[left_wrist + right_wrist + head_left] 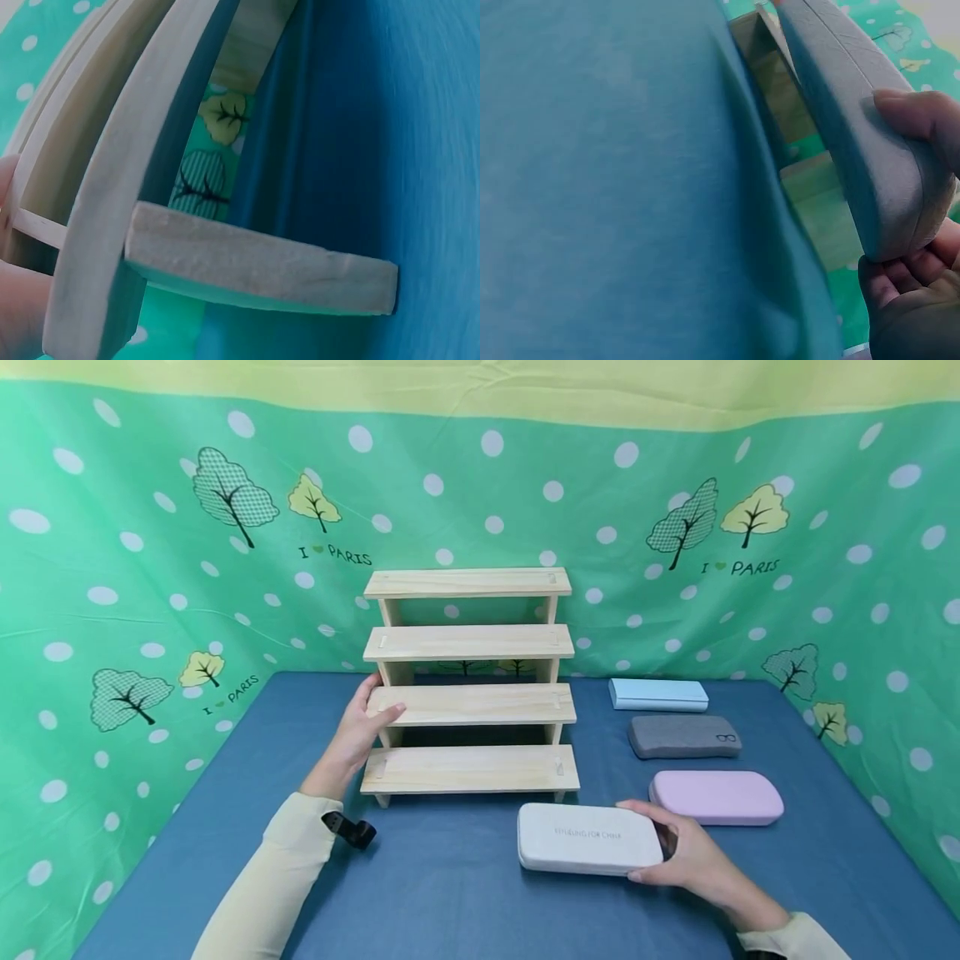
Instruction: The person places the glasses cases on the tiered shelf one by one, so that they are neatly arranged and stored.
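Observation:
A tiered wooden display rack [471, 768], pale and stepped, stands on the blue cloth. My left hand [358, 727] grips its left end, thumb lying over the second tier from the bottom, fingers behind the side. In the left wrist view part of that hand [21, 311] shows beside the wooden boards [112, 187]. My right hand [686, 852] holds a white glasses case [585, 837] by its right end, in front of the rack's lower right corner. The right wrist view shows the thumb on one face of the case [855, 127] and curled fingers under its end.
Right of the rack, a light blue case [658, 695], a grey case with a glasses mark [678, 737] and a pink case [716, 797] lie in a column. The pink one is close behind my right hand. A green dotted curtain [465, 468] hangs behind the table.

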A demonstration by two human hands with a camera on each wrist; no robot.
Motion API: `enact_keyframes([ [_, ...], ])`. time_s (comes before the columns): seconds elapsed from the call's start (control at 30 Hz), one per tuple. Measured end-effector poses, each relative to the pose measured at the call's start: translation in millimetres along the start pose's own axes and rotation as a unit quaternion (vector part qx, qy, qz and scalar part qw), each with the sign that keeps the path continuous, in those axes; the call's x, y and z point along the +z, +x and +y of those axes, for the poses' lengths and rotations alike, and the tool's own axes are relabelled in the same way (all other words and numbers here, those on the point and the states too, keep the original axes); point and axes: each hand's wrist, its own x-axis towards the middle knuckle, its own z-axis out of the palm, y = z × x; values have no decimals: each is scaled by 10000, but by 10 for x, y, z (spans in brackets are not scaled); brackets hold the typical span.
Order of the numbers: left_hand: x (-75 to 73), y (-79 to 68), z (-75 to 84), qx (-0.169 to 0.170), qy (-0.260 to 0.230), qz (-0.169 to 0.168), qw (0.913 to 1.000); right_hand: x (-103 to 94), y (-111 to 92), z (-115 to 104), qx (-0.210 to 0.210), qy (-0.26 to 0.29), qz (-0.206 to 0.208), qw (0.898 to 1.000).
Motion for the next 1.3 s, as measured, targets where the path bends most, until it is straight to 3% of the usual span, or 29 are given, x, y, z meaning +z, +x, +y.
enact_keyframes([
  [0.33, 226, 16, 2, 162, -116, -92, 9998, -128, 205, -235, -737, 57, 11, 9973],
  [0.67, 369, 67, -20, 236, -169, -201, 9994, -341, 432, -502, -1015, -268, 238, 9942],
  [0.8, 425, 31, 115, 161, -189, -280, 9993, -427, 522, -594, -1200, -127, 170, 9926],
  [0.9, 461, -11, 225, 88, -180, -329, 9993, -481, 583, -673, -1199, 10, 61, 9928],
  [1.1, 471, -5, 233, 92, -164, -354, 9992, -554, 733, -853, -1098, 140, -102, 9938],
  [1.3, 487, 11, 247, 0, -166, -365, 9992, -612, 915, -1014, -787, -110, 122, 9968],
])
